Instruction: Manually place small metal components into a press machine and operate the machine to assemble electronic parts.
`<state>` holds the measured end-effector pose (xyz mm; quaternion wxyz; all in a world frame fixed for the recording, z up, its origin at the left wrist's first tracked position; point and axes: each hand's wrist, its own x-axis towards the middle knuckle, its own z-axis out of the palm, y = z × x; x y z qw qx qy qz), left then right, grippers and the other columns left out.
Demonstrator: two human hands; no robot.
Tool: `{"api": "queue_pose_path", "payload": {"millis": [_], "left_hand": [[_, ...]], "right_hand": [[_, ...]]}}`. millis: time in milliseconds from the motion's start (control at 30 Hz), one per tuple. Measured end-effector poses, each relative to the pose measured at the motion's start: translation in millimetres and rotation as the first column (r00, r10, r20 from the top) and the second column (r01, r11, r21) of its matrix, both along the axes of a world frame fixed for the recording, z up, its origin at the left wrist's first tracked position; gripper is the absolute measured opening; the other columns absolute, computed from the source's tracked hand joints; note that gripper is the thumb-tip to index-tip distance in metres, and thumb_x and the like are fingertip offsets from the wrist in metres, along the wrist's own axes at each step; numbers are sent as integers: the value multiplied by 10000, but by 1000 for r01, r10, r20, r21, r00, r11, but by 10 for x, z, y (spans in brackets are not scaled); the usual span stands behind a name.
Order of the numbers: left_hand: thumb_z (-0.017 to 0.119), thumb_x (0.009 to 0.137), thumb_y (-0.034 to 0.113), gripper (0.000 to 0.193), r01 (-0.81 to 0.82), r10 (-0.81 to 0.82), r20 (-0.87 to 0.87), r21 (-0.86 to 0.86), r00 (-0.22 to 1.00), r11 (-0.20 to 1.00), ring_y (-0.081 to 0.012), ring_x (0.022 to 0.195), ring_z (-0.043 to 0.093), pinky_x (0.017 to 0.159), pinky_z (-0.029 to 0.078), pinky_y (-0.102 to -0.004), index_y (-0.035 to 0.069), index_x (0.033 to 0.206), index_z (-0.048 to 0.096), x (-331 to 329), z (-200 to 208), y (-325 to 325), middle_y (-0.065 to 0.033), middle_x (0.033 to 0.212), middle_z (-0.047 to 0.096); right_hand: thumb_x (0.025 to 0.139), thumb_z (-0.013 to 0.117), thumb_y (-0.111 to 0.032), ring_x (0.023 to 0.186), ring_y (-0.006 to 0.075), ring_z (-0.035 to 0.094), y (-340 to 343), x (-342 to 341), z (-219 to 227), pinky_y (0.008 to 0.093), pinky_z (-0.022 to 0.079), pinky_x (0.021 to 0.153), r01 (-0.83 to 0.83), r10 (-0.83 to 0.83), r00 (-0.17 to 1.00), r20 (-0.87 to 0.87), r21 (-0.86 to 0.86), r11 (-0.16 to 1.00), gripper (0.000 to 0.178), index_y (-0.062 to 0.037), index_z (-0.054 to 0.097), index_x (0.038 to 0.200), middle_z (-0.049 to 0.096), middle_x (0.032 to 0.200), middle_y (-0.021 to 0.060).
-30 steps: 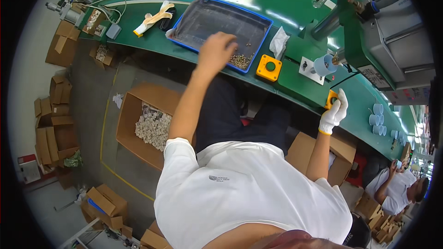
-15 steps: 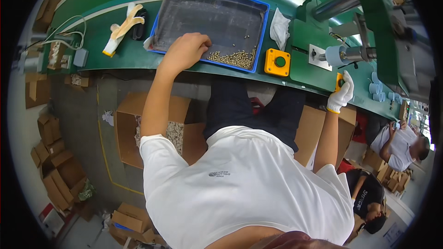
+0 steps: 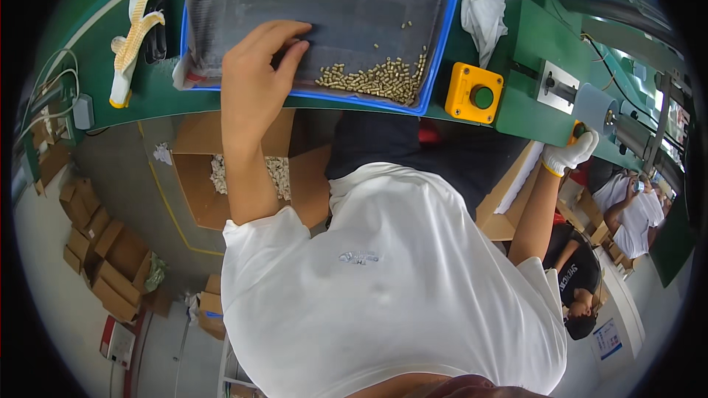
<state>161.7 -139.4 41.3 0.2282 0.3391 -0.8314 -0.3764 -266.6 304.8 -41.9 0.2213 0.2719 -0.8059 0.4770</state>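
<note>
My left hand (image 3: 258, 66) is bare and hovers over the near left part of a blue-rimmed tray (image 3: 436, 44). Its thumb and index finger are apart, with nothing visible between them. Small brass cylindrical pieces (image 3: 380, 79) lie heaped in the tray's near right corner, to the right of that hand. My right hand (image 3: 569, 155), in a white glove, closes around a yellow push-button box (image 3: 577, 131) at the bench edge; the hand covers most of it. Just beyond it, a light blue cup-shaped part (image 3: 591, 107) sits on the machine, against a metal plate (image 3: 554, 87).
A second yellow box with a green button (image 3: 482, 96) stands right of the tray, near a white cloth (image 3: 483, 11). A spare glove (image 3: 133, 44) lies at the bench's left. Below is an open carton (image 3: 193, 191). Two people (image 3: 579, 273) are at the right.
My left hand has drawn leftward from the brass pieces, thumb and finger now parted. My right hand stays at the button box. The whole view has shifted, bringing the bench closer.
</note>
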Motion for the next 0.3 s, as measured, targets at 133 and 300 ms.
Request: {"api": "queue_pose_path", "payload": {"millis": [133,300], "left_hand": [[794,971,40,184,-16,15,-21,-58,1000,998,-294,916,785,819,607,-360,27,1154,814,11,2,-14,-134,1082,811],[774,996,51,140,-20,21,7,-77,1000,997,-313,913,773,809,591,-362,8,1127,802,-173,77,13,-147,1057,809]], "right_hand": [[1072,551,-180,1001,204,669,-56,104,218,367,552,920,-17,23,978,207,-28,999,266,23,688,1176,708,1101,94],[986,648,-87,1148,246,692,-583,652,1079,397,532,1087,-115,134,980,147,-135,984,413,33,658,1381,721,1280,156]]}}
